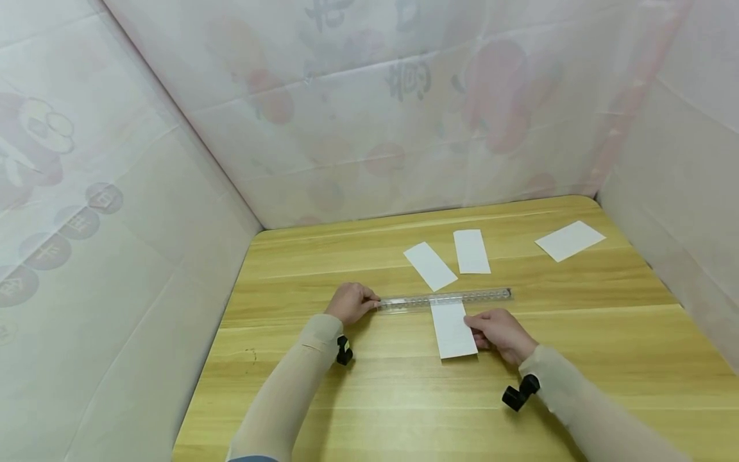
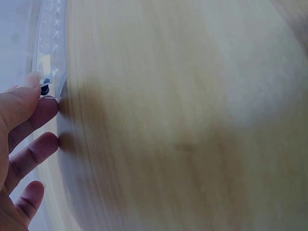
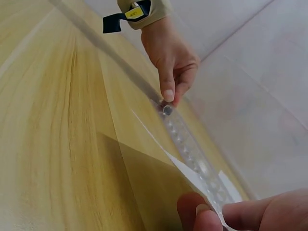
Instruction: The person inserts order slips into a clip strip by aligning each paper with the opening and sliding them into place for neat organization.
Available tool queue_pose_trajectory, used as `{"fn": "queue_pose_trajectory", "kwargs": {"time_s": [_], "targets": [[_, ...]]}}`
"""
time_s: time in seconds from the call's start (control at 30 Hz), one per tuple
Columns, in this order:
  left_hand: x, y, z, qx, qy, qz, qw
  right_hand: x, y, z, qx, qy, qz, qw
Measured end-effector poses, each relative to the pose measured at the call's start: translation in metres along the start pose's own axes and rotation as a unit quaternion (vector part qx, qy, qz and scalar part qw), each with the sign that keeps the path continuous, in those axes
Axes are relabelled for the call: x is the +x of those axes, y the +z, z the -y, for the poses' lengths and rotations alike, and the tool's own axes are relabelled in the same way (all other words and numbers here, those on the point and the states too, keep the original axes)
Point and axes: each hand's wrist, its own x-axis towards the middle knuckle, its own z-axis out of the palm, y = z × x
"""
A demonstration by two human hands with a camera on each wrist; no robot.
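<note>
A long clear plastic strip (image 1: 482, 296) with a row of small round shapes along it lies crosswise on the table. My left hand (image 1: 349, 303) pinches its left end between thumb and index finger; in the left wrist view the other fingers (image 2: 36, 149) are spread apart. Next to that grip, a small dark round piece (image 3: 167, 110) shows at the strip's end. With thumb and fingers my right hand (image 1: 502, 333) pinches the right edge of a white paper slip (image 1: 453, 330). The slip's far end meets the strip, and its near end is raised off the table, casting a shadow.
Beyond the strip, two white paper slips lie close together, one slanted (image 1: 430, 266) and one nearly straight (image 1: 471, 251). Another slip (image 1: 570, 241) lies farther right. Printed cloth walls (image 1: 369, 147) enclose the wooden table (image 1: 300, 398) at the back and sides.
</note>
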Motion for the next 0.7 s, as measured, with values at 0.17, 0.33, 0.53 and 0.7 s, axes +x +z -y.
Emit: {"fn": "queue_pose_trajectory", "kwargs": {"time_s": [0.17,0.33,0.53,0.7], "targets": [[-0.001,-0.001,-0.001,0.002,0.008,-0.004,1.0,0.004,-0.001,0.001,-0.006,0.007,0.012,0.9999],[0.0,-0.001,0.0,0.004,0.008,0.0,1.0,0.007,0.0,-0.001,-0.012,0.009,0.016,0.9998],[0.0,-0.002,-0.004,0.019,0.011,0.015,0.9997,0.01,0.002,-0.005,-0.001,0.006,0.02,0.9998],[0.008,-0.002,-0.024,0.043,0.01,0.021,0.9988,0.011,0.001,-0.006,0.008,0.01,0.02,0.9997]]}}
